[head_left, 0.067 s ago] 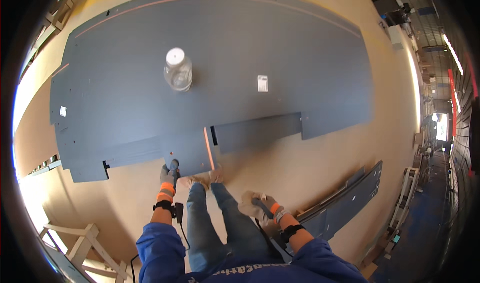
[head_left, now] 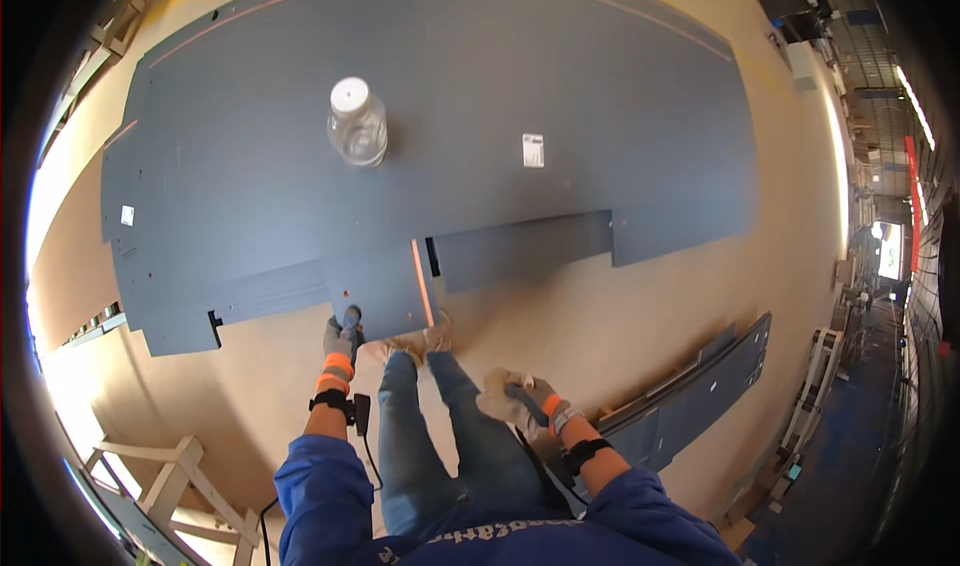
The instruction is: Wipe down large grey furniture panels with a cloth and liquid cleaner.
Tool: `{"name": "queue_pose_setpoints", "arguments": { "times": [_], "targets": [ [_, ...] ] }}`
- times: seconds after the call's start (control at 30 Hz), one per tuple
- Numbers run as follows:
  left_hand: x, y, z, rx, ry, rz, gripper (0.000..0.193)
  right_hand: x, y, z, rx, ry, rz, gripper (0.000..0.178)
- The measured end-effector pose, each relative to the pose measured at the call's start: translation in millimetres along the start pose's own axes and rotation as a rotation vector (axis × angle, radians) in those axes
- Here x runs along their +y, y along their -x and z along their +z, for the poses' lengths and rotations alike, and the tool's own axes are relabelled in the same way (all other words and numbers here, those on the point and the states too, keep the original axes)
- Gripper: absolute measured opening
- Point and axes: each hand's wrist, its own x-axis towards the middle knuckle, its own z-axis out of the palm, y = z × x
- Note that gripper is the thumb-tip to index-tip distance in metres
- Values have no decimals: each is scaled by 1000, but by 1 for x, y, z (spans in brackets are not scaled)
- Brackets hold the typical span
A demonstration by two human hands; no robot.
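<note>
Head view. Left hand (head_left: 340, 344), in a grey glove with an orange cuff, is closed around a small dark tool (head_left: 351, 318) and presses its tip at the near edge of the grey panel (head_left: 520, 76). A black strap sits on that wrist, with a small dark box and a cord hanging below it.

Right hand (head_left: 512, 396), in a pale glove with an orange cuff, is curled round a dark handle-like thing (head_left: 527, 398); what it is cannot be told. This hand is held over the right thigh, clear of the panel. It also has a black wrist strap.

The panel is a large flat sheet lying on the tan floor (head_left: 560, 316). It fills the upper half of the view, and its near edge is stepped and notched. An orange strip (head_left: 422, 282) runs along a short cut edge just right of the tool.

A clear jar (head_left: 357, 124) with a white lid stands upright on the panel, well away from both hands. A small white label (head_left: 533, 150) lies flat to its right.

The person wears blue sleeves and jeans, with the feet at the panel's edge between the hands.

More grey panels (head_left: 690, 396) lie stacked on the floor to the right. A wooden frame (head_left: 170, 476) is at lower left.
</note>
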Motion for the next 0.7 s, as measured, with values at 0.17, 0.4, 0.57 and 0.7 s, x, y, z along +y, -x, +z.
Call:
{"name": "queue_pose_setpoints", "arguments": {
  "times": [0.17, 0.4, 0.57, 0.7],
  "targets": [
    [15, 19, 2, 47, -188, 14, 20, -28, 15, 11, -62, -10, -33, 50],
    [33, 28, 2, 106, -175, 1, 18, -19, 11, 6, -64, 107, 107, 46],
    [29, 15, 1, 116, -173, -14, 25, 11, -4, -8, -47, 6, 5, 43],
    [3, -6, 4, 113, -351, -69, 44, 40, 2, -26, 50, -7, 4, 40]
  ]
}}
